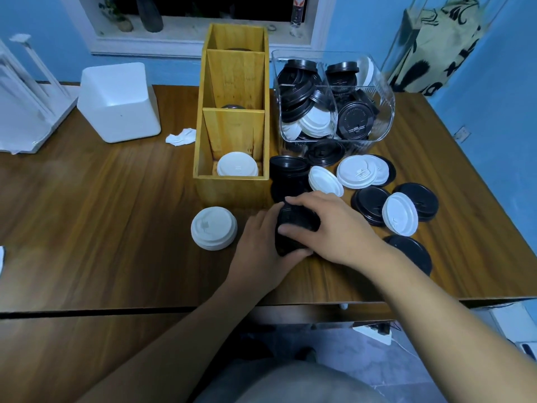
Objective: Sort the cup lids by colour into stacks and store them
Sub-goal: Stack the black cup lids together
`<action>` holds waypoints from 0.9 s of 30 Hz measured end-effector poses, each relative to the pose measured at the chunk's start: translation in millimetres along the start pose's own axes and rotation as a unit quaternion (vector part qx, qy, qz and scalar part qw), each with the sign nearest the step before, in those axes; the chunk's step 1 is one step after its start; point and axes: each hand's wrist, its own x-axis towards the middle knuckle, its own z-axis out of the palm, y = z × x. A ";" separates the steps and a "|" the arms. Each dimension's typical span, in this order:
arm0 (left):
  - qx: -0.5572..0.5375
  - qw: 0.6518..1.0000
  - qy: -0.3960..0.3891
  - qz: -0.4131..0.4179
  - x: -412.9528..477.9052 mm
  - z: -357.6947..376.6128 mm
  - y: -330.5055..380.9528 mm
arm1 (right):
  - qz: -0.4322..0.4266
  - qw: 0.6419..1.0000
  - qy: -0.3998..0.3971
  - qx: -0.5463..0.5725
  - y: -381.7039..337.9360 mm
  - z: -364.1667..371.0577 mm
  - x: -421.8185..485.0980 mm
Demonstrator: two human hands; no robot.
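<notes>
Early days, I'd judge — both hands, left hand (258, 237) and right hand (334, 225), clasp a black stack (293, 231) on the counter (116, 222); white lids (237, 168) sit in the wooden organiser (232, 181); the clear bin (334, 106) and the loose lids (363, 171) beside it await sorting.

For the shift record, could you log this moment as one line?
both hands: left hand, right hand gripping black lid stack | white lid stack beside | wooden organiser: white lids
</notes>
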 end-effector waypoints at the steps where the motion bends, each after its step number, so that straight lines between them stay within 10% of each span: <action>1: 0.004 1.000 0.000 0.000 0.0 0.0 0.0 | -0.010 0.999 0.011 0.040 3.4 -3.8 4.2; 5: 0.017 1.000 0.000 -0.002 0.5 -0.2 -0.7 | 0.011 0.991 0.134 0.004 21.1 -14.6 37.9; 11: 0.006 1.000 -0.006 -0.014 0.5 -1.5 1.7 | -0.023 0.975 0.071 -0.210 14.6 -3.9 90.2; 27: 0.008 1.000 -0.009 -0.017 0.2 -4.1 0.9 | 0.114 0.960 0.175 0.184 32.4 -23.1 -11.8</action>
